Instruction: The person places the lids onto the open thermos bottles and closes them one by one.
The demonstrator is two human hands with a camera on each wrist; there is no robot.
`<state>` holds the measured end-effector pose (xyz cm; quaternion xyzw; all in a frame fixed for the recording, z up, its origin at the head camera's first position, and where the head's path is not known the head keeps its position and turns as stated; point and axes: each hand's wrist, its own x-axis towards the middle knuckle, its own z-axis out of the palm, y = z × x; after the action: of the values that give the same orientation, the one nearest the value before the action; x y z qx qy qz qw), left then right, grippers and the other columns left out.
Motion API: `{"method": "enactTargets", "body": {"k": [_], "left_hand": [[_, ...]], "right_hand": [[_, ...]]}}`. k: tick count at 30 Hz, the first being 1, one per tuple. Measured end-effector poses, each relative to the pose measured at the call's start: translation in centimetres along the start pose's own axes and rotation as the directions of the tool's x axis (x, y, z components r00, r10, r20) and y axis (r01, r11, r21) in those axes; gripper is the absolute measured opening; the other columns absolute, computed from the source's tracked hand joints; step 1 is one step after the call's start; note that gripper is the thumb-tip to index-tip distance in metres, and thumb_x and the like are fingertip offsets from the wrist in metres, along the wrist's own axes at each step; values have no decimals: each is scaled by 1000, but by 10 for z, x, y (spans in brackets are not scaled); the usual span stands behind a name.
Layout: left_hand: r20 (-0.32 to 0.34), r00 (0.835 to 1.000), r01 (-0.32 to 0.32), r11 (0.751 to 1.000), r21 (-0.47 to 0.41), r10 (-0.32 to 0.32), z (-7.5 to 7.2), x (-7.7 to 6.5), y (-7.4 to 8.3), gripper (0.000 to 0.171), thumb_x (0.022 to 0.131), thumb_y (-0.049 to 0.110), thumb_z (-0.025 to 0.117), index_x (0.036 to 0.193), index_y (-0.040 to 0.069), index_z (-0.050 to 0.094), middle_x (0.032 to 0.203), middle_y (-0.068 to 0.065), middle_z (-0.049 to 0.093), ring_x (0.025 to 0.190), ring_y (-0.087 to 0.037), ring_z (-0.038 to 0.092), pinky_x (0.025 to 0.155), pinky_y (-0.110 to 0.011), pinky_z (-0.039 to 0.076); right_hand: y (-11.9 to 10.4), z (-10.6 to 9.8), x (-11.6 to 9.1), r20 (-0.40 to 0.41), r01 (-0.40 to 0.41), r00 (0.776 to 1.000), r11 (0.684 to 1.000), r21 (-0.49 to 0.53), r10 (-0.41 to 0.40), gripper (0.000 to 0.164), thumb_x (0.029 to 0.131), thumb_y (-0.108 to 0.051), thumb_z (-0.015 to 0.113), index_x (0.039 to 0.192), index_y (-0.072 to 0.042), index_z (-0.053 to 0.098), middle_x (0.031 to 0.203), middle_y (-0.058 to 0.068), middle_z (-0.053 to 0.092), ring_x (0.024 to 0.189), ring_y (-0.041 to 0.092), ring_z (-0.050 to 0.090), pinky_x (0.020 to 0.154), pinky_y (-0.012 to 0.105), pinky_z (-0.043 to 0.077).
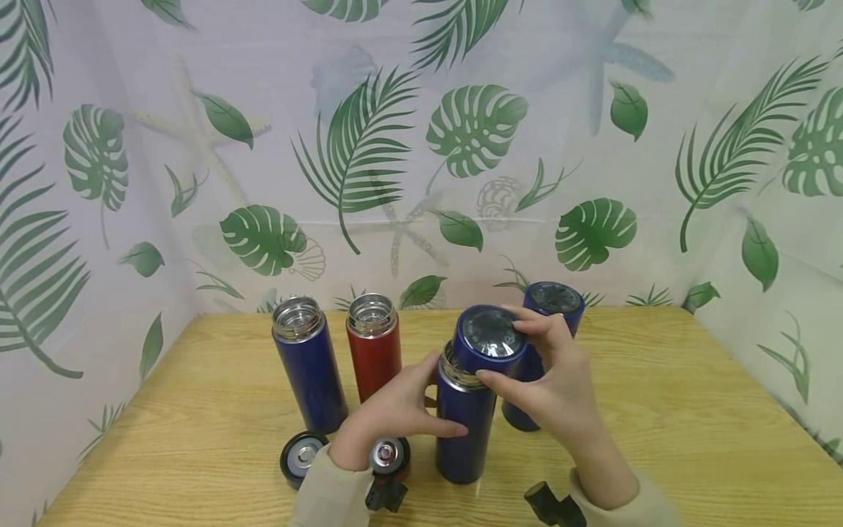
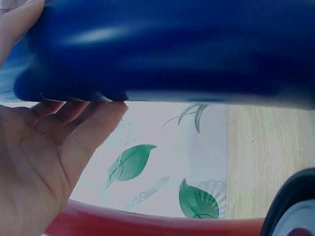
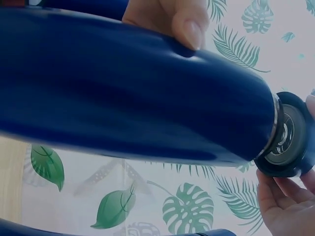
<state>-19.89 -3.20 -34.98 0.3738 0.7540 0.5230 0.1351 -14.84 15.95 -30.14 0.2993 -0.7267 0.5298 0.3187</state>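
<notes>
My left hand (image 1: pixel 402 410) grips the upper body of a blue thermos flask (image 1: pixel 463 439), which stands upright on the table. In the left wrist view the thumb and fingers lie on opposite sides of the flask (image 2: pixel 172 54). Between thumb and fingertips, my right hand (image 1: pixel 560 373) holds a dark-topped blue lid (image 1: pixel 490 338) at the flask's mouth. The lid is tilted, leaving part of the steel neck uncovered. Its underside, with a pale inner disc, shows in the right wrist view, where the lid (image 3: pixel 290 135) sits off the neck at an angle.
An open blue flask (image 1: pixel 311 384) and an open red flask (image 1: pixel 374 355) stand to the left. Two loose lids, one dark (image 1: pixel 301 455) and one red-edged (image 1: pixel 388 455), lie before them, underside up. Behind my right hand stands a lidded blue flask (image 1: pixel 555 298). A leaf-patterned cloth (image 1: pixel 408 183) hangs behind the wooden table (image 1: pixel 665 410).
</notes>
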Motion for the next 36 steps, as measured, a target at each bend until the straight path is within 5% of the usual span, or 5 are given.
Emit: {"method": "enactTargets", "body": {"k": [36], "left_hand": [[22, 1000, -18, 1000, 7, 18, 0, -1, 0, 90, 69, 12, 76, 138, 26, 20, 127, 1, 45, 111, -14, 46, 78, -29, 46]], "right_hand": [[-1, 2, -1, 131, -59, 989, 995, -77, 69, 53, 56, 7, 79, 95, 4, 44, 119, 12, 52, 104, 13, 53, 87, 21, 40]]}}
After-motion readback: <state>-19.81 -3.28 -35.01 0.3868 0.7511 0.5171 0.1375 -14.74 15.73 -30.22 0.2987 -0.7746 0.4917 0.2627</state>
